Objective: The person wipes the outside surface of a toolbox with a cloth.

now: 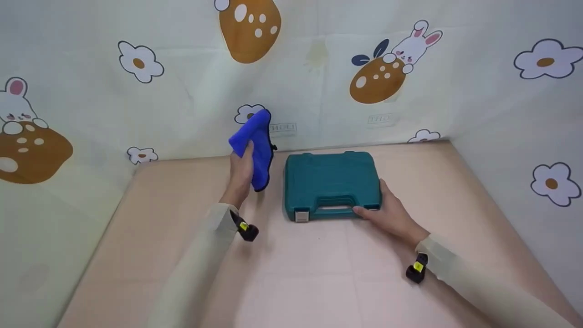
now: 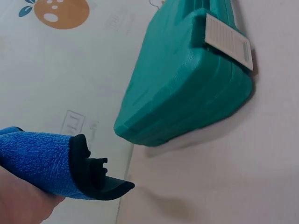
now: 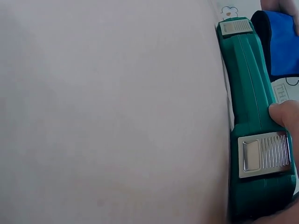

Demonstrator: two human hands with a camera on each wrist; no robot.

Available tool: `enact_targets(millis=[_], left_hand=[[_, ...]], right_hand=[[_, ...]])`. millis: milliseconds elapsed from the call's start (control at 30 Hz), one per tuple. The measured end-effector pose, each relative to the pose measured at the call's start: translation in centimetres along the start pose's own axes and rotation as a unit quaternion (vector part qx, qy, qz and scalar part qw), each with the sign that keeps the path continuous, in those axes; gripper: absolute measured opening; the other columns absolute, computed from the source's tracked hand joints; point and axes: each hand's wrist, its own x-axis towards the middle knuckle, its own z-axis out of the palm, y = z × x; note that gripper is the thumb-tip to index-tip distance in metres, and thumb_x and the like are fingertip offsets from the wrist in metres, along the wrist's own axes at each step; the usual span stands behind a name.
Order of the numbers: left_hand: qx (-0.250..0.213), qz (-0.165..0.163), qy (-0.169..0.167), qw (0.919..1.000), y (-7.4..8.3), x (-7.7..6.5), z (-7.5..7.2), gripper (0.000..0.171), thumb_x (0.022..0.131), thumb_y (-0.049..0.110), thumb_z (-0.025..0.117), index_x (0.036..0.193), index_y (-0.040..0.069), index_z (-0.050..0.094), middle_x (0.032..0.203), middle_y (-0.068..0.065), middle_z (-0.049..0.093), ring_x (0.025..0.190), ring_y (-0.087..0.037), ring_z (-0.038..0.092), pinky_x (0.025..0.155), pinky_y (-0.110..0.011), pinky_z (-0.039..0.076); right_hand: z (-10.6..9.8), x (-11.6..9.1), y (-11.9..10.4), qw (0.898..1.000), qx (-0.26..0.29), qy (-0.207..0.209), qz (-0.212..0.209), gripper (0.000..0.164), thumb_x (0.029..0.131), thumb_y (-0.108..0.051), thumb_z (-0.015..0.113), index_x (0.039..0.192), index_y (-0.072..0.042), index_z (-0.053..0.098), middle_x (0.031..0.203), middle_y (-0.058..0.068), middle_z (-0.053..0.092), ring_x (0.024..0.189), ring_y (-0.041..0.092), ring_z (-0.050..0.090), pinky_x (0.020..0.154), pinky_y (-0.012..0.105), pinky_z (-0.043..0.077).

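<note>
A green plastic carrying case (image 1: 332, 177) lies flat on the table, its handle and metal latches facing me. At its front right corner my right hand (image 1: 394, 214) grips it, thumb by the handle and fingers along the right side. My left hand (image 1: 241, 171) holds a folded blue cloth (image 1: 260, 146) with a black edge, raised to the left of the case and apart from it. In the left wrist view the cloth (image 2: 42, 158) is near the case's side (image 2: 177, 88). Two latches show in the right wrist view, the nearer latch (image 3: 264, 155) beside the right hand (image 3: 289, 121).
A pale pinkish tabletop (image 1: 300, 273) spreads under the case. Behind and at both sides hangs a light curtain (image 1: 191, 100) printed with rabbits and flowers. Small black devices with yellow marks are worn on the left wrist (image 1: 246, 230) and the right wrist (image 1: 416, 269).
</note>
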Motion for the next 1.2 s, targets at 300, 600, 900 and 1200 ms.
enact_targets(millis=[300,600,900,1200], left_hand=[[0.109,0.055,-0.01,0.9924,-4.1,1.3,1.8,0.051,0.109,0.029,0.045,0.15,-0.002,0.042,0.145,-0.019,0.052,0.133,-0.029,0.048,0.112,-0.043,0.032],[0.098,-0.015,-0.059,0.9933,-5.7,0.9,5.3,0.062,0.106,0.038,0.046,0.155,0.002,0.036,0.151,-0.013,0.047,0.135,-0.025,0.045,0.114,-0.045,0.03],[0.067,-0.029,-0.071,0.9948,-6.5,0.5,5.3,0.063,0.098,0.032,0.047,0.152,-0.001,0.037,0.138,-0.01,0.05,0.115,-0.023,0.045,0.102,-0.039,0.034],[0.056,-0.036,-0.076,0.9949,-6.5,0.0,4.8,0.064,0.096,0.03,0.047,0.151,-0.001,0.037,0.141,-0.01,0.047,0.12,-0.024,0.043,0.107,-0.041,0.031]], right_hand=[[0.2,0.0,-0.1,1.0,0.014,-0.007,-0.016,0.116,0.091,-0.05,0.074,0.161,-0.001,-0.004,0.165,0.021,0.013,0.148,0.037,0.021,0.115,0.058,0.022],[0.2,0.0,-0.2,1.0,0.016,-0.011,-0.012,0.115,0.092,-0.05,0.074,0.161,-0.003,-0.006,0.166,0.021,0.01,0.149,0.038,0.018,0.116,0.059,0.02],[0.0,-0.1,0.1,1.0,0.015,-0.004,-0.014,0.115,0.092,-0.048,0.074,0.161,-0.002,-0.006,0.166,0.021,0.011,0.149,0.039,0.018,0.115,0.059,0.02],[0.1,0.2,0.2,1.0,0.004,-0.008,-0.012,0.116,0.092,-0.049,0.074,0.16,0.001,-0.006,0.165,0.023,0.01,0.149,0.04,0.017,0.115,0.059,0.02]])
